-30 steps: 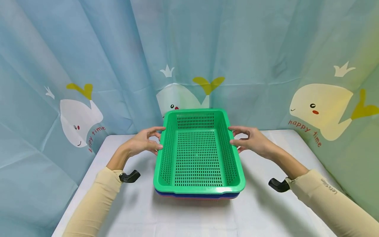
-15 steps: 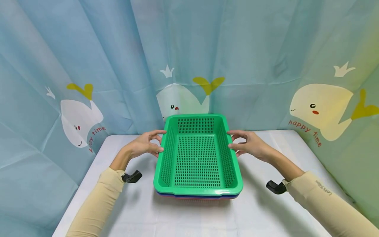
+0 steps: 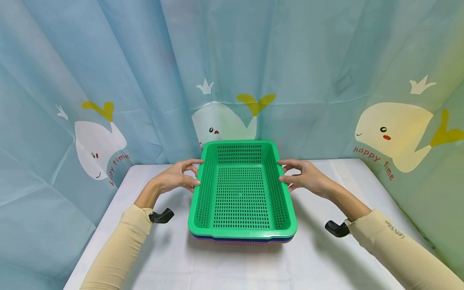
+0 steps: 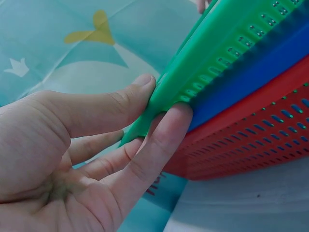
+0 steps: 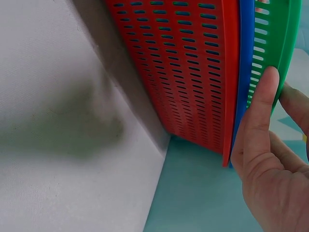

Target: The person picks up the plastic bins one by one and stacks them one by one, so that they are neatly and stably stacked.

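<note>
A green perforated plastic basket (image 3: pixel 243 233) sits nested on a blue basket (image 4: pixel 251 83), and below that is a red basket (image 5: pixel 183 82). My left hand (image 3: pixel 175 177) pinches the green basket's left rim, thumb above and a finger underneath, as the left wrist view shows. On the opposite side, my right hand (image 3: pixel 308 178) pinches the right rim the same way. The green basket's inside holds nothing. From the head view, the two lower baskets show only as thin blue and red edges at the front.
The stack stands on a white-covered table (image 3: pixel 163 262), near its back edge. A light blue curtain (image 3: pixel 308 60) printed with whales hangs behind and at both sides. Black wrist cameras (image 3: pixel 338 228) stick out from both sleeves.
The green basket has come down onto the stack, its far rim lower in the head view, and both hands have moved down with it. Over the last half second almost nothing has moved.
</note>
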Demonstrator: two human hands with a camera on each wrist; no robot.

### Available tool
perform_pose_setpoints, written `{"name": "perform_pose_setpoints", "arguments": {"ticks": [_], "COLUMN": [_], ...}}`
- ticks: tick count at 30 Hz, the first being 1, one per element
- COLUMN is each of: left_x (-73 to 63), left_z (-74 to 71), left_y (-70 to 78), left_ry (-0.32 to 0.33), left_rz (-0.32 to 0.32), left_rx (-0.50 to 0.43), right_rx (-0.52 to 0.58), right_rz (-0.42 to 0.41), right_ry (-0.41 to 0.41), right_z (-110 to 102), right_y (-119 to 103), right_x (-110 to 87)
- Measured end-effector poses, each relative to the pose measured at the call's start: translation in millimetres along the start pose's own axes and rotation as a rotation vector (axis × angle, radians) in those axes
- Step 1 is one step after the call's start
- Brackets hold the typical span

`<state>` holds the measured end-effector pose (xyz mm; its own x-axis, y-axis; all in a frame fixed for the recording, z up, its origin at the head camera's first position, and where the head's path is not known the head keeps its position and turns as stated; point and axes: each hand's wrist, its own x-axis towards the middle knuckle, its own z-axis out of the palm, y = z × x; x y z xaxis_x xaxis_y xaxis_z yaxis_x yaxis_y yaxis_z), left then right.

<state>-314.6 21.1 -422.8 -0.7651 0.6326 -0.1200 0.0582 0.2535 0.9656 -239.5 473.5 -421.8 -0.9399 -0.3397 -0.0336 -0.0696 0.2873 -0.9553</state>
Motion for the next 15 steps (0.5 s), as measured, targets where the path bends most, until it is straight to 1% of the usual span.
{"name": "perform_pose_setpoints", "arguments": {"ticks": [15], "left_x": [1.8], "left_z": [-0.9], "left_y": [-3.7], "left_ry": [-0.006], "left_rz": [-0.002], "left_rx": [0.006], "right_rx": [-0.01], "right_rz": [0.013], "right_ry": [-0.002], "right_z": [0.7], "right_y": [0.4], "right_x": [1.2]}}
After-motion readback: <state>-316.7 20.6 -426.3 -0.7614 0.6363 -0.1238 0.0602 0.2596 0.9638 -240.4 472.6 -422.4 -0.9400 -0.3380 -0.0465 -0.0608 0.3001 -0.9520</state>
